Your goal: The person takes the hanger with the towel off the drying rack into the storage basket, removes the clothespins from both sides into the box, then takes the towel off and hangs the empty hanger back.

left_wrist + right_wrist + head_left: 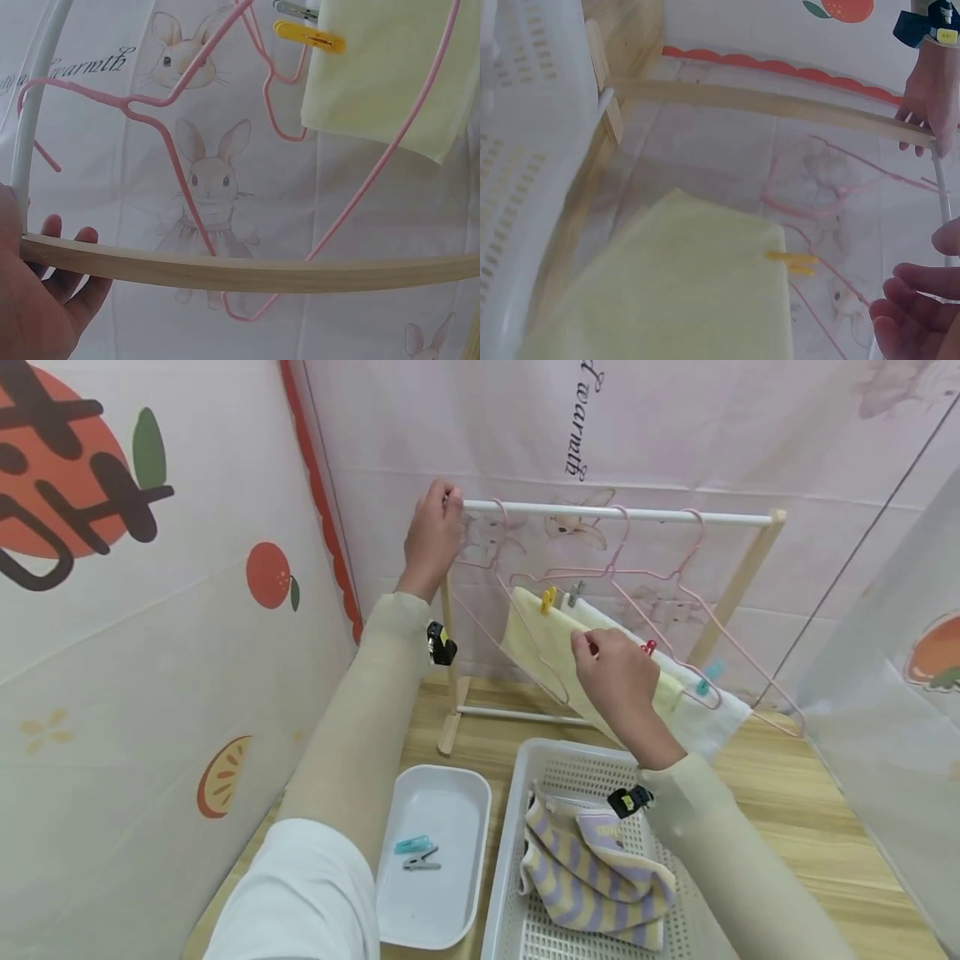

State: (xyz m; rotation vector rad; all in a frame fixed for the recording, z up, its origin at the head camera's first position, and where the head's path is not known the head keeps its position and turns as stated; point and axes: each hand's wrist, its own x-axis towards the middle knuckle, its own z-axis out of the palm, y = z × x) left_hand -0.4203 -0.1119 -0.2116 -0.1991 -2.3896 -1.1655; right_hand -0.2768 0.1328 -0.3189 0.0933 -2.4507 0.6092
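At the left end of the rack's top bar, the left hand (435, 531) has its fingers curled round the corner where the white bar of the rack (555, 510) meets the wooden upright. Right hand (618, 672): just in front of the yellow cloth (562, 647), fingers loosely bent, thumb apart from them, nothing between — the right wrist view shows the gap. Yellow cloth: pale lemon, plain, fairly smooth, top edge straight, hanging at a slant from one of the pink hangers (613, 567); yellow clip (548, 601) near its left corner, red clip (649, 647) partly hidden behind the right hand. Behind it and to the right hangs a white cloth (705, 722), with a grey clip and a teal clip along its top edge. Leftmost hanger bare, near the left hand. Below, on the wood-grain surface: white tray (427, 910) with one teal and one grey clip lying close together; beside it, a perforated white basket (504, 852) holding a crumpled striped cloth (600, 885), lilac and cream-yellow.
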